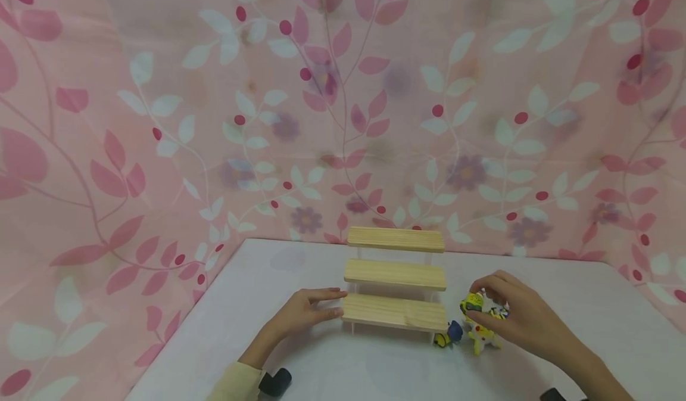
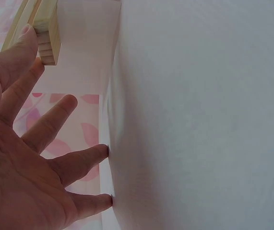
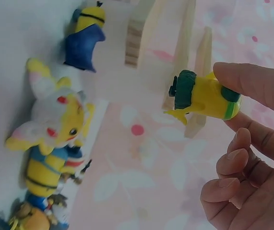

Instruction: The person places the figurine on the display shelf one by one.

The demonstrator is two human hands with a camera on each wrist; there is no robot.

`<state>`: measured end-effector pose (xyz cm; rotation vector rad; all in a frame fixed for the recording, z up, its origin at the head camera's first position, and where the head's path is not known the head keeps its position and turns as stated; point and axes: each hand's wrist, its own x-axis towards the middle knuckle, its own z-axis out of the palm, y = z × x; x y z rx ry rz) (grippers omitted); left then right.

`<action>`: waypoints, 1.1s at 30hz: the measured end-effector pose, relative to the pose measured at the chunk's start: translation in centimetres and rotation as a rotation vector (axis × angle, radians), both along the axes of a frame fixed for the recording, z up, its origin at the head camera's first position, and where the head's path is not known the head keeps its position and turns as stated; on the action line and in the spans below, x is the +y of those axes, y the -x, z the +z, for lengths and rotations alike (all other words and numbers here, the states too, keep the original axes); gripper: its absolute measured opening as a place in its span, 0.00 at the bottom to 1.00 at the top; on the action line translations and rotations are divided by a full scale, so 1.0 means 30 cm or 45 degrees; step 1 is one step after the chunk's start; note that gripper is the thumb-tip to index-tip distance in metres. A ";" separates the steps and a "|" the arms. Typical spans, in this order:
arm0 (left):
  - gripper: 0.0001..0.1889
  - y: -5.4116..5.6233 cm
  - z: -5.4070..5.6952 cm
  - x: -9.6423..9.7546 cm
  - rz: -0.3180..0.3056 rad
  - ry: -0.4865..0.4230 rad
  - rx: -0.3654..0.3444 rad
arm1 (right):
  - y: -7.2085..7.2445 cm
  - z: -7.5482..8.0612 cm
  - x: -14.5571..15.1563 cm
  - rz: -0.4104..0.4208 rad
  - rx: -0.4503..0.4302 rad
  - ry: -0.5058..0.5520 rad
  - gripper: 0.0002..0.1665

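My right hand (image 1: 522, 311) pinches a yellow minion figurine (image 3: 208, 98) with dark green parts between thumb and index finger, its other fingers loosely bent. The figurine is held up to the right of a three-step wooden display stand (image 1: 393, 313). My left hand (image 1: 300, 314) is at the left end of the lowest step, thumb and index fingertips touching the board's end (image 2: 48, 40). In the left wrist view its other fingers are spread, two tips at the white tabletop.
Below my right hand are a white and yellow toy animal (image 3: 55, 120), another minion (image 3: 45, 172) and several small figures. A minion with a blue cape (image 3: 85, 43) lies by the stand's right front leg. Behind the table hangs a pink floral cloth (image 1: 343, 121).
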<state>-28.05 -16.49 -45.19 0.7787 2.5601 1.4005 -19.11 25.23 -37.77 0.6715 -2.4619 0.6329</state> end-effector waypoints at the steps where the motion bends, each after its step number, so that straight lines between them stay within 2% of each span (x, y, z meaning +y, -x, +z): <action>1: 0.22 0.000 0.000 -0.001 0.001 -0.001 -0.002 | 0.005 0.004 -0.008 0.010 -0.004 0.005 0.24; 11: 0.21 -0.010 0.016 -0.001 0.003 -0.008 -0.006 | 0.045 0.032 -0.081 0.061 -0.063 0.020 0.22; 12: 0.21 0.000 0.003 -0.004 0.005 -0.001 -0.003 | 0.048 0.034 -0.087 0.073 -0.060 0.023 0.22; 22: 0.21 0.001 0.006 -0.004 0.009 -0.007 0.000 | 0.089 0.052 -0.173 0.158 -0.083 0.043 0.24; 26: 0.21 0.003 0.007 -0.004 -0.002 -0.017 -0.003 | 0.110 0.047 -0.203 0.212 -0.096 0.062 0.24; 33: 0.20 -0.003 0.012 -0.003 -0.008 -0.034 -0.017 | 0.133 0.027 -0.258 0.267 -0.192 0.101 0.22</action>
